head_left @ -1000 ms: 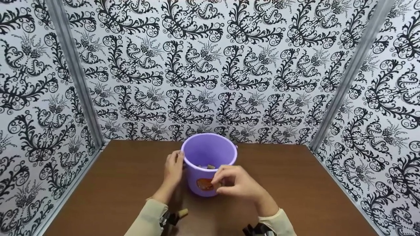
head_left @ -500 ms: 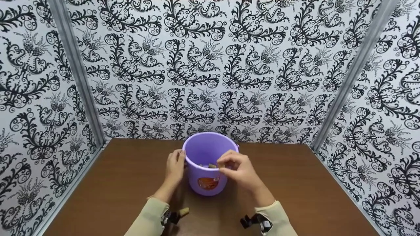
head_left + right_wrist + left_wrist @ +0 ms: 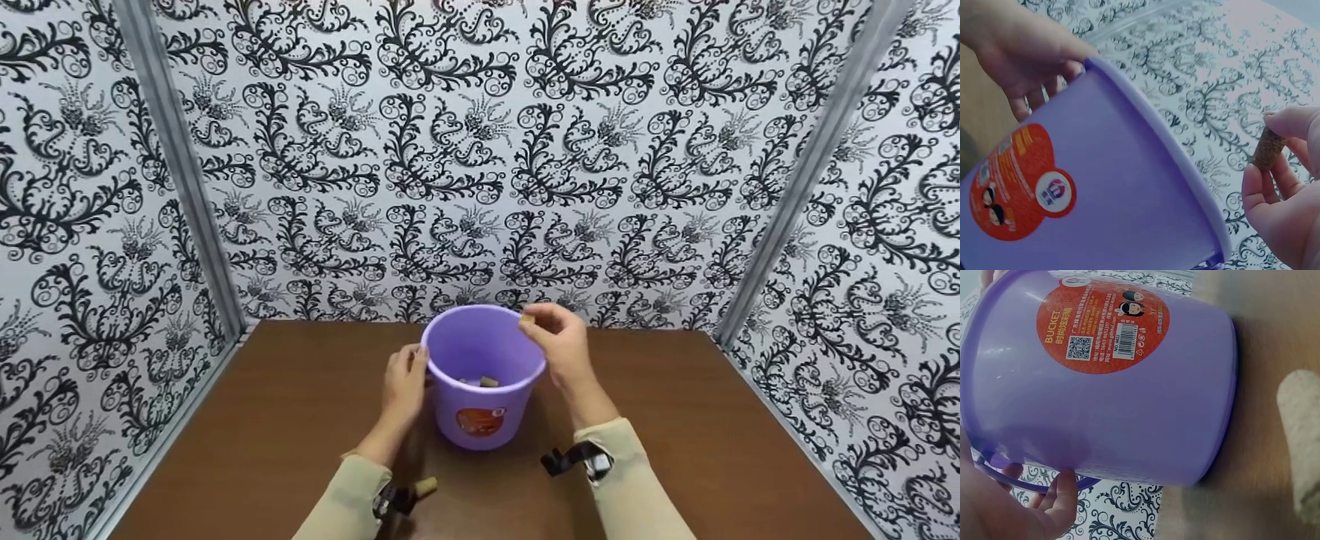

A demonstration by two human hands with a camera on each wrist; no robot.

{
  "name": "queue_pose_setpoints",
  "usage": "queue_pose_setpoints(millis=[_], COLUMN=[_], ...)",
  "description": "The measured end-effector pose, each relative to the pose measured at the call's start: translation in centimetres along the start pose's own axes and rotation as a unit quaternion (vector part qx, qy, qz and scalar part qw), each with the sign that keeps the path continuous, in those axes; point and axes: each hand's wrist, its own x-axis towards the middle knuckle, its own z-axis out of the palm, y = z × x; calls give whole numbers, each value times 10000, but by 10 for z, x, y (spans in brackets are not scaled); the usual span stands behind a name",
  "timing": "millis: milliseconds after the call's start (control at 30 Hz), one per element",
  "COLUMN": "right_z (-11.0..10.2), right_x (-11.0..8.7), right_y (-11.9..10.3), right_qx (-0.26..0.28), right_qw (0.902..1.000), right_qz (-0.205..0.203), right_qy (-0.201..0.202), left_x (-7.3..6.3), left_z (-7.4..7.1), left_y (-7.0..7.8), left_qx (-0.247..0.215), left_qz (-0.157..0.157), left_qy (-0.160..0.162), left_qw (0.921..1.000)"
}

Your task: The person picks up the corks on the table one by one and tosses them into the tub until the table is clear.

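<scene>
A purple bucket [image 3: 480, 414] with an orange label stands upright on the brown table. My left hand [image 3: 405, 386] holds the bucket's left side at the rim; in the left wrist view its curled fingers [image 3: 1064, 500] lie against the wall by the purple handle [image 3: 1027, 485]. Over the right part of the rim is my right hand [image 3: 564, 341]. It pinches a cork [image 3: 1269, 149] between thumb and fingertips, seen close in the right wrist view. Inside the bucket, small corks [image 3: 488, 382] lie at the bottom, partly hidden by the near wall.
Another cork [image 3: 426, 487] lies on the table [image 3: 300, 420] in front of the bucket, beside the left wrist's camera mount [image 3: 395, 499]. Patterned black-and-white panels [image 3: 480, 150] enclose the table at the back and both sides, joined by grey corner strips.
My right hand has risen and moved away from me, from in front of the bucket to above its right rim, still pinching the cork. The left hand stays at the rim.
</scene>
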Motion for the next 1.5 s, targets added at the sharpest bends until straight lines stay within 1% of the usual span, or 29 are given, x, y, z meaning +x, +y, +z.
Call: queue_pose_setpoints(millis=[133,233,333,433,467,567,700,800,933,1033,1133,1200,1300,1367,1400,1467,1500], right_z=[8,11,12,13,14,16,18,19,18,17,17,18,22,23,24,23,23], right_x=[13,21,24,22,22,23,29,31,31,30,28,27,26,27,27,27,27], right_y=[8,18,25,27,26,25,23,22,22,22,23,24,27,27,27,26,26], right_qx=[-174,-320,-662,-1109,-1272,-1529,-1629,-1754,-2151,-2436,-2672,-2893,-3317,-3581,-3662,-3740,-3738], right_qw=[9998,9994,9977,9937,9917,9878,9847,9808,9704,9636,9584,9524,9387,9286,9250,9213,9211], right_qz=[82,138,99,87,104,295,561,724,876,875,779,689,440,257,198,143,149], right_qy=[58,89,129,145,118,-8,-251,-451,-656,-672,-625,-667,-829,-943,-995,-1056,-1081], left_x=[0,0,0,0,0,0,1,2,0,0,-1,-1,-1,1,1,0,0], left_z=[-3,-4,-3,-2,-2,-1,-1,0,0,2,2,1,-2,-2,-3,-3,-3], left_y=[-1,-1,-1,0,0,0,2,2,2,3,3,3,2,1,1,2,2], left_qx=[63,112,53,5,-22,-71,-121,-64,-33,-15,-61,-96,-20,120,183,285,275], left_qz=[-8,-39,-67,-67,-87,-91,-116,-101,-102,-81,-57,-78,11,87,120,162,122], left_qy=[-23,-35,-60,-72,-77,-80,-56,4,22,-40,-163,-203,-139,-52,-23,-15,-47], left_qw=[10000,9999,9999,10000,9999,9999,9998,9999,9999,10000,9998,9997,9999,9999,9998,9995,9995])
